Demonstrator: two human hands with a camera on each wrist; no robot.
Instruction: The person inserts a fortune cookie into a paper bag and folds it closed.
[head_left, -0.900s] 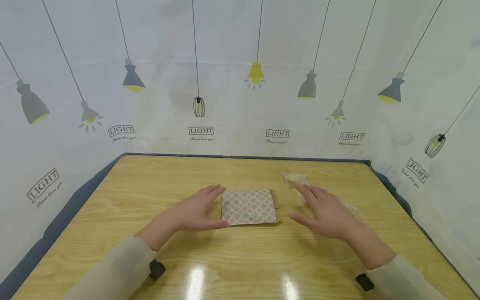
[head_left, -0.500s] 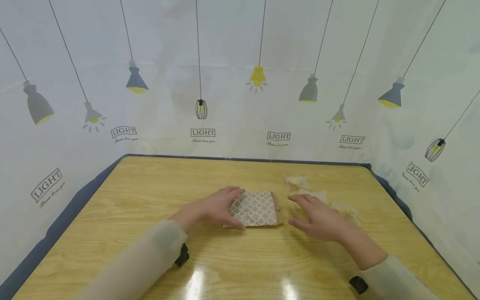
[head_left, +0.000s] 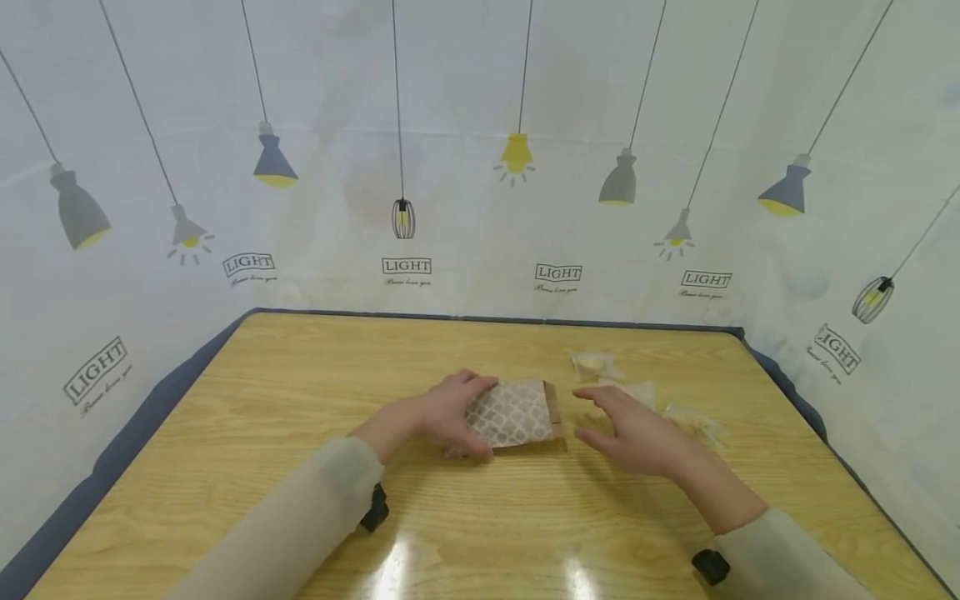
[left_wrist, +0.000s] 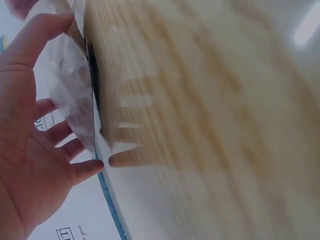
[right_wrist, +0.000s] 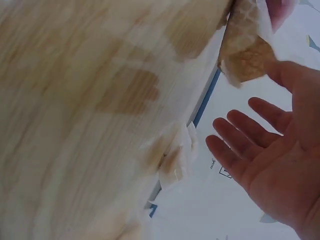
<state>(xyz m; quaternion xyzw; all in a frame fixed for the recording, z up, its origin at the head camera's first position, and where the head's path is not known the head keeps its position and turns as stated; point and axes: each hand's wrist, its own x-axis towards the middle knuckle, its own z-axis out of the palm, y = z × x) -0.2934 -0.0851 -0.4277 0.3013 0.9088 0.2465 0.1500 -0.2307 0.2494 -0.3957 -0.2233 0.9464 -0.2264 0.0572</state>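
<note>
A flat paper bag (head_left: pixel 513 412) with a white lattice print lies in the middle of the table. My left hand (head_left: pixel 448 417) grips its left part, thumb at the near edge and fingers at the far edge. In the left wrist view the bag (left_wrist: pixel 72 80) stands between the thumb and the fingers. Its brown mouth faces right, and in the right wrist view the bag (right_wrist: pixel 245 30) gapes a little there. My right hand (head_left: pixel 637 433) hovers just right of the mouth, thumb and fingers spread, holding nothing.
Several small clear packets with pale contents lie at the right: one packet (head_left: pixel 594 365) farther back, another packet (head_left: pixel 693 423) beside the right hand, one partly behind its fingers. The wood-grain table (head_left: pixel 315 358) ends at a printed white curtain (head_left: pixel 480 208) behind.
My left hand has moved right onto the bag and now squeezes it, so the bag bulges and its mouth parts. The right hand has shifted slightly, uncovering packets behind it.
</note>
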